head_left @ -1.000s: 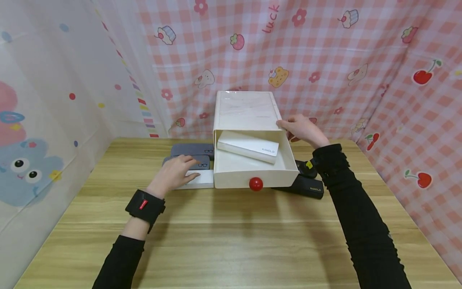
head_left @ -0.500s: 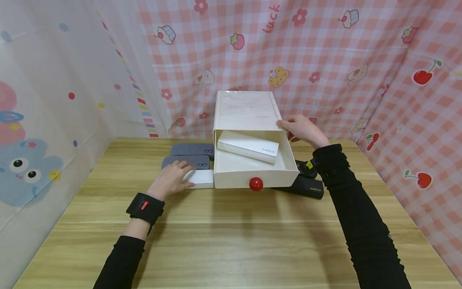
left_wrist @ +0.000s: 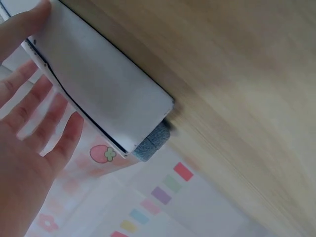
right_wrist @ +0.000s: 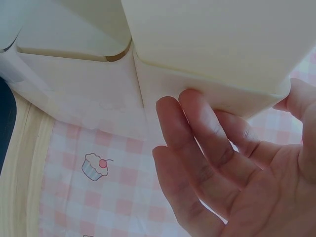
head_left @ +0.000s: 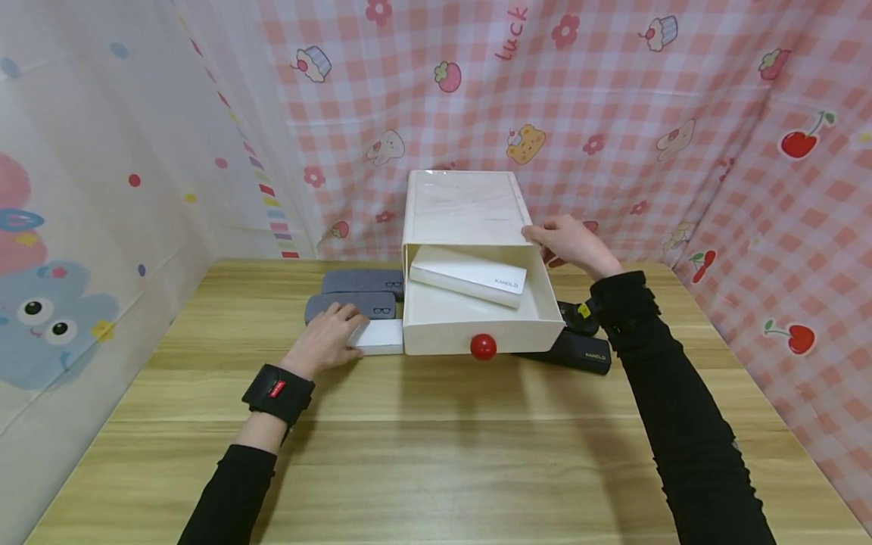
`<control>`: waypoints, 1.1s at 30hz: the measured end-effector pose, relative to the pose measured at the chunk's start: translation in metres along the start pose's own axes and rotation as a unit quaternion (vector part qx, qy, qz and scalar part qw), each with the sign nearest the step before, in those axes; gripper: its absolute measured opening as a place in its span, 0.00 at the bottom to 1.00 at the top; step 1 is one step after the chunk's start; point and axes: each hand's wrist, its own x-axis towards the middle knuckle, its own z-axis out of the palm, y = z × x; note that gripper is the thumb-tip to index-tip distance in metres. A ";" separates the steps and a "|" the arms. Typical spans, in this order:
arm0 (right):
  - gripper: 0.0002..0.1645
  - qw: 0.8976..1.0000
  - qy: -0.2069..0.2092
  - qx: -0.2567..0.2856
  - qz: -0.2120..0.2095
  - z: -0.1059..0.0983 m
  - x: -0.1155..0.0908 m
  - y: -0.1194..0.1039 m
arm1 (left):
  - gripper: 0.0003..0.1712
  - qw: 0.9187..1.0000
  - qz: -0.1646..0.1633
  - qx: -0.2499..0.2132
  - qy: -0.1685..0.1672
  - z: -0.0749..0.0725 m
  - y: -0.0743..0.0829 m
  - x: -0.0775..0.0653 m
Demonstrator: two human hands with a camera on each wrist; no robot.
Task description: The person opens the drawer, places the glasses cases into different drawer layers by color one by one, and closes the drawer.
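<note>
In the head view my left hand [head_left: 328, 338] is at a white glasses case [head_left: 378, 337] on the table, left of the drawer box. The left wrist view has my thumb on one face of the white case [left_wrist: 98, 79] and fingers along its edge. My right hand [head_left: 572, 244] holds the right side of the white drawer box [head_left: 466, 208], thumb at the top edge; in the right wrist view, the fingers [right_wrist: 205, 118] lie at the side wall. Its drawer [head_left: 436, 337], with a red knob [head_left: 483, 347], is pulled out. A white KANOLD case [head_left: 466, 276] lies slanted inside.
Two grey glasses cases [head_left: 361, 281] lie behind the white one. Right of the drawer are a black KANOLD case [head_left: 579, 353] and another black item [head_left: 577, 321], partly hidden by the drawer and right wrist. A patterned curtain [head_left: 599, 98] hangs close behind the box.
My left hand has lowered from above the white case, its spread thumb and fingers closing in on it. The right hand and drawer box have stayed put.
</note>
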 end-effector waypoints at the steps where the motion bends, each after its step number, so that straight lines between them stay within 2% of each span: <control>1: 0.27 1.000 0.000 0.000 -0.001 0.000 0.000 0.000 | 0.33 1.000 -0.001 0.000 -0.002 0.000 0.000 0.000; 21: 0.27 1.000 -0.002 -0.003 -0.011 0.000 0.001 0.002 | 0.35 0.998 -0.021 -0.025 -0.052 -0.003 0.008 -0.001; 29: 0.27 1.000 -0.003 -0.002 -0.009 0.001 0.001 0.003 | 0.36 0.997 -0.028 -0.047 -0.061 -0.005 0.002 -0.002; 33: 0.28 1.000 -0.004 0.000 -0.009 0.002 0.002 0.002 | 0.37 0.997 -0.036 -0.054 -0.049 -0.013 -0.001 -0.004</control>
